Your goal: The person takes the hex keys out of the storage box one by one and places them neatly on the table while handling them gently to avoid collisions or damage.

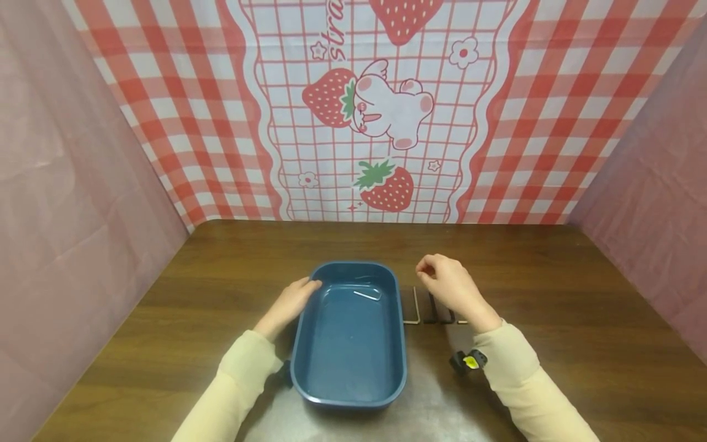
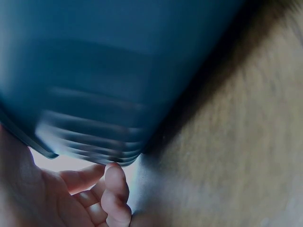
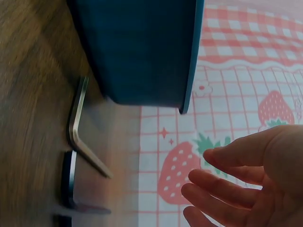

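A deep blue rectangular bin [image 1: 350, 344] with rounded corners stands on the table. My left hand [image 1: 287, 306] holds its far left corner, thumb over the rim and fingers against the outside wall. In the left wrist view these fingers [image 2: 116, 194] curl beside the ribbed corner. Right of the bin lie several L-shaped hex keys: a pale metal one [image 1: 417, 313] nearest the bin, black ones [image 1: 431, 313] beside it, and another pale one [image 1: 463, 321] partly under my wrist. Above them hovers my right hand [image 1: 452, 285], fingers loosely bent, nothing in them in the right wrist view.
The brown wooden table [image 1: 221, 270] ends at a strawberry-print checked cloth [image 1: 221, 123] behind. Pink curtains [image 1: 657, 178] hang on both sides. A small black device with a yellow mark [image 1: 469, 361] sits at my right wrist.
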`<action>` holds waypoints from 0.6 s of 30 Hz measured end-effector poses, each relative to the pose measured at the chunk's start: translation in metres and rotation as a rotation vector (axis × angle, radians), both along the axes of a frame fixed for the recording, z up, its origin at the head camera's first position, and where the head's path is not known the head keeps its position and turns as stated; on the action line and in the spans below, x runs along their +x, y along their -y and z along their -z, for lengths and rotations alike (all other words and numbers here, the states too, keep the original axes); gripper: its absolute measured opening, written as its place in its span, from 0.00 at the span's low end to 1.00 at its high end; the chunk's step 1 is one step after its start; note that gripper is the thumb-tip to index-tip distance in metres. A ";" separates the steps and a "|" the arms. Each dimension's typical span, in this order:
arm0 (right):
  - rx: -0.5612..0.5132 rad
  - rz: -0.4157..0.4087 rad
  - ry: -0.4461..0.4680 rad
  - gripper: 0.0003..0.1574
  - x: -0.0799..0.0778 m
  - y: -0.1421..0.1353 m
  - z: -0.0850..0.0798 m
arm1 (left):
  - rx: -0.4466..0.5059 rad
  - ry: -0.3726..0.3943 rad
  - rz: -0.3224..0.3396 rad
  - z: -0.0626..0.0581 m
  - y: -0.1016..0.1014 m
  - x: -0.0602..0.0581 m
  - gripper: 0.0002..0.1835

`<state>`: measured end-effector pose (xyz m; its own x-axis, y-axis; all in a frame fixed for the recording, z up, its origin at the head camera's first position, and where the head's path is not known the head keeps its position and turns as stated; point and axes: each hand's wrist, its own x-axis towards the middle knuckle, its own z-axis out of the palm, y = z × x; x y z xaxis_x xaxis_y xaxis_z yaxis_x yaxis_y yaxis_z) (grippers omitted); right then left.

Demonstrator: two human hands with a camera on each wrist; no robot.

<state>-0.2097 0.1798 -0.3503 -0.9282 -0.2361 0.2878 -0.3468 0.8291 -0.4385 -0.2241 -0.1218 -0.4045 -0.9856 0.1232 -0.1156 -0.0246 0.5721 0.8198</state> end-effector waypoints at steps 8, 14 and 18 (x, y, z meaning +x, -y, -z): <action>-0.013 -0.036 -0.030 0.05 -0.001 0.018 -0.005 | -0.006 0.000 0.000 0.000 0.000 0.000 0.25; -0.003 -0.053 -0.022 0.06 -0.002 0.036 -0.008 | -0.020 -0.001 0.001 0.001 0.000 -0.001 0.25; 0.016 -0.066 -0.016 0.06 -0.001 0.047 -0.009 | -0.007 0.007 -0.004 -0.001 0.000 0.000 0.25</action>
